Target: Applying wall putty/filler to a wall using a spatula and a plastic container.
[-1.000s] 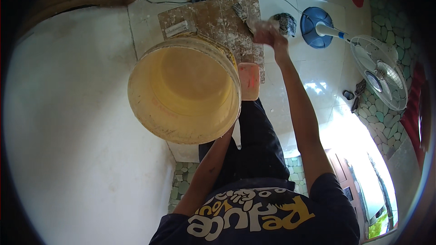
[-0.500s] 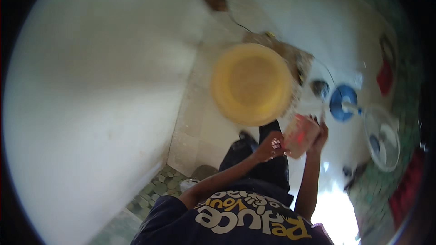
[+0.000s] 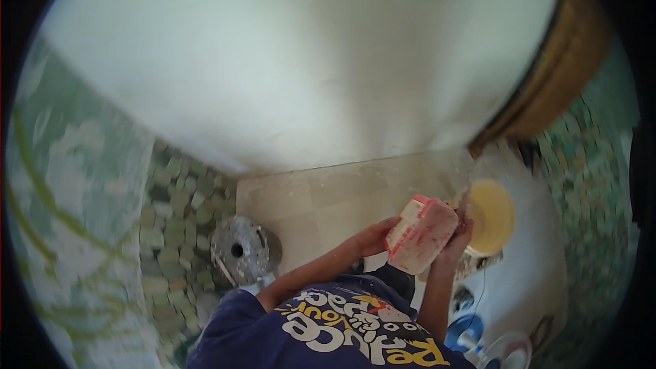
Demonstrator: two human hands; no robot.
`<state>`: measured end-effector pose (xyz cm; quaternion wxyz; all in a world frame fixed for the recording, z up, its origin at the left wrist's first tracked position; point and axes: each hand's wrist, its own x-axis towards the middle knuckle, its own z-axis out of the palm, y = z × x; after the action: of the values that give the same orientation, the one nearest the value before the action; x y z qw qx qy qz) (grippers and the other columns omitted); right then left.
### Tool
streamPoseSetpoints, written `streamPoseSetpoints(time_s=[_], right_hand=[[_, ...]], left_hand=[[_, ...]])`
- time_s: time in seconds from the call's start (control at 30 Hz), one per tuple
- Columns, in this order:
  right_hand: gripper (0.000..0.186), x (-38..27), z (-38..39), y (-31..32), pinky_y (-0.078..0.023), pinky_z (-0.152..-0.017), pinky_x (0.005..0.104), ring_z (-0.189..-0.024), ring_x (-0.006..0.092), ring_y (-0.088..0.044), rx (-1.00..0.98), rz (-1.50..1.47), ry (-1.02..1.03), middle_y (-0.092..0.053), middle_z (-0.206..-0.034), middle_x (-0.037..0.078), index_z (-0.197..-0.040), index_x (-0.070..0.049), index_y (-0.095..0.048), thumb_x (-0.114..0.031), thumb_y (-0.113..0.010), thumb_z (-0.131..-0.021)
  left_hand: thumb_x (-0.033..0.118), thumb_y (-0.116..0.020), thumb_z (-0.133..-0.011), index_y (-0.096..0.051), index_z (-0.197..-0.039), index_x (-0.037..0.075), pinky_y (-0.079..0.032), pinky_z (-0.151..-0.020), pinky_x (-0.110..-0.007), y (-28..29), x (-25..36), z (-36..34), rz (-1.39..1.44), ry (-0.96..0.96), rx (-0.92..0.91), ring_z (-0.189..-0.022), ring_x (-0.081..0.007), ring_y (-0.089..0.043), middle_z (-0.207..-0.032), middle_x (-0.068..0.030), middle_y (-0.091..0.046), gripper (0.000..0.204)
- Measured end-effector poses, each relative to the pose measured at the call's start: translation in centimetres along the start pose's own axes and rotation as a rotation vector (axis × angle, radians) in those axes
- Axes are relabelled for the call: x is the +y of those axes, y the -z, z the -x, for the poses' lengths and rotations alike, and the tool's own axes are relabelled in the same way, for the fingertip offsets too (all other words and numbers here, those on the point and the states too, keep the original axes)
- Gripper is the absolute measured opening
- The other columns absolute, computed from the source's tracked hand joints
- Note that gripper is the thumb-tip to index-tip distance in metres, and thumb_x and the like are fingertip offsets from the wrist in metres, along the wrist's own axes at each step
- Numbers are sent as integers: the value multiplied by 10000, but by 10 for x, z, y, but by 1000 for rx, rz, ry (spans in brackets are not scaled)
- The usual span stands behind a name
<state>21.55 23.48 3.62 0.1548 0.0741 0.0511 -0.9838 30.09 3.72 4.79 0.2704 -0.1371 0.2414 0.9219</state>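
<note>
A red plastic tub [image 3: 422, 236], its sides smeared with whitish dried paste, is held tilted in front of my body. My left hand [image 3: 376, 237] grips its left edge, with the fingers partly hidden behind it. My right hand [image 3: 459, 238] is closed at the tub's right side, and a thin, flat, scraper-like tool [image 3: 464, 199] sticks up from its fingers. Whether that hand also supports the tub is hard to tell. What lies inside the tub is hidden.
A pale wall [image 3: 328, 82] rises ahead, with a brown wooden panel [image 3: 557, 61] at right. A yellow basin [image 3: 507, 222] stands beyond my right hand. At left is a spattered grey cylinder [image 3: 256, 260] with a top hole. A fan's blue base [image 3: 467, 330] is at lower right.
My view has swung left toward the wall, so the basin and fan now appear farther right and the grey cylinder shows fully. The tub and tool stay in my hands.
</note>
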Motion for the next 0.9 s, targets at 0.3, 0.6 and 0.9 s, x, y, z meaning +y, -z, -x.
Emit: streamPoseSetpoints(time_s=[0.3,0.6,0.9], right_hand=[[435,-106,-66,2,-490,-977,419,-1037,276,-649,-122,199,-434,-674,-1129,118,-1261,-29,-586,-296,-572,-918],[391,-112,-212,86,-565,-786,362,-947,205,-650,-589,968,-591,-635,-1100,124,-1225,50,-526,-25,-646,-861],[128,-43,-314,87,-457,-667,233,-714,69,-540,-1063,1267,-429,-650,-823,32,-964,35,-656,-33,-665,-856]], left_hand=[[496,-454,-992,-506,-1397,49,-414,-1103,-414,-44,-131,-90,117,-691,70,-1223,-279,-585,-1358,-158,-581,605],[500,-468,-982,-476,-1420,45,-402,-1106,-439,21,-157,-109,274,-1220,349,-1256,-299,-557,-1401,-156,-544,632],[518,-494,-953,-478,-1424,96,-412,-1086,-483,36,-179,-145,378,-1685,457,-1233,-329,-564,-1391,-132,-551,632]])
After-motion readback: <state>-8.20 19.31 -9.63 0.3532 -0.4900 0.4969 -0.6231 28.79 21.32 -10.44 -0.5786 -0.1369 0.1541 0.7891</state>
